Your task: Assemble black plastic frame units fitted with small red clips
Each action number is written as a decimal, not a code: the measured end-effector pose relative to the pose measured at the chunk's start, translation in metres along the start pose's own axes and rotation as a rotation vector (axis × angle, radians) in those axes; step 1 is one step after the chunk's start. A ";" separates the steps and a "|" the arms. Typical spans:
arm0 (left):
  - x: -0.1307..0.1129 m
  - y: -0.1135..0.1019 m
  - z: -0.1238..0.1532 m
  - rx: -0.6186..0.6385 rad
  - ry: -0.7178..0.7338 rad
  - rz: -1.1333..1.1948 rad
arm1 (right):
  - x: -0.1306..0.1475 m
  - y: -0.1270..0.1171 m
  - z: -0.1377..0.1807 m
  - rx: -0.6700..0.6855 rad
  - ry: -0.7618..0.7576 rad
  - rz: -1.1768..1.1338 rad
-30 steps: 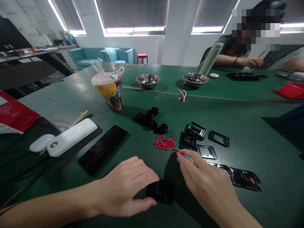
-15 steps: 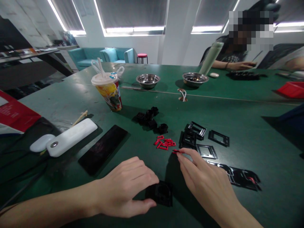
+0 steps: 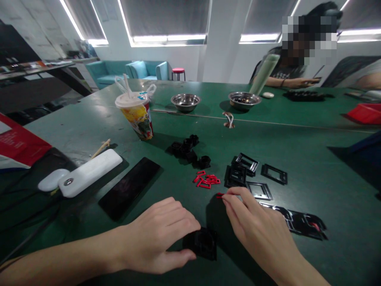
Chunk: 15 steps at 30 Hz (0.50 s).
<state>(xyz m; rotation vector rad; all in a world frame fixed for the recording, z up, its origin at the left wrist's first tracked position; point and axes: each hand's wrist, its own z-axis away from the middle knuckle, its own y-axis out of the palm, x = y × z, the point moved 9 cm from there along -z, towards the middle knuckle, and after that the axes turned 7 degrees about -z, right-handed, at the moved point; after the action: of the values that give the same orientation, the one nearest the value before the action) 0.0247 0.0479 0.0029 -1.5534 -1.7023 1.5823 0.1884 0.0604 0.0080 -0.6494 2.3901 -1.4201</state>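
Between thumb and fingers, my left hand (image 3: 166, 234) grips the left side of a black plastic part (image 3: 205, 243) resting on the green table (image 3: 297, 143). A rounded recess faintly shows in that part. My right hand (image 3: 256, 222) pinches a small red plastic piece (image 3: 220, 195) at its fingertips, just above the tabletop. Just beyond lies a loose pile of small red rectangular frames (image 3: 208, 179). Several black rectangular frames (image 3: 238, 173) are grouped past my right fingers. To the right of that hand sits a glossy black panel (image 3: 306, 224), partly covered by the hand.
Black knob-like parts (image 3: 186, 147) cluster mid-table. A phone (image 3: 129, 187), a white power bank (image 3: 91, 172) and a drink cup (image 3: 135, 115) stand at left. Two metal bowls (image 3: 186, 102) are farther back. Across the table sits a person (image 3: 285, 75).
My right hand has shifted very slightly toward me with the red piece, which sits a little farther from the pile. My left hand keeps its hold almost unmoved.
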 end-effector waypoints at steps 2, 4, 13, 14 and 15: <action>0.001 0.000 0.000 0.005 -0.007 0.000 | -0.001 0.000 0.000 0.000 0.004 0.000; 0.001 0.000 0.000 0.009 -0.012 0.000 | -0.001 -0.001 0.000 -0.006 0.010 0.003; -0.001 -0.002 -0.001 0.020 -0.023 0.013 | -0.004 -0.003 0.002 -0.024 0.013 0.015; -0.001 -0.002 -0.001 0.020 -0.021 0.013 | -0.004 -0.003 0.002 -0.020 0.015 0.014; -0.001 -0.003 -0.001 0.019 -0.020 0.013 | -0.004 -0.002 0.002 -0.012 0.018 0.011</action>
<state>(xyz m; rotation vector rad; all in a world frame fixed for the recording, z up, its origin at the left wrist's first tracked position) 0.0243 0.0479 0.0059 -1.5473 -1.6867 1.6209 0.1937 0.0600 0.0086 -0.6276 2.4138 -1.4138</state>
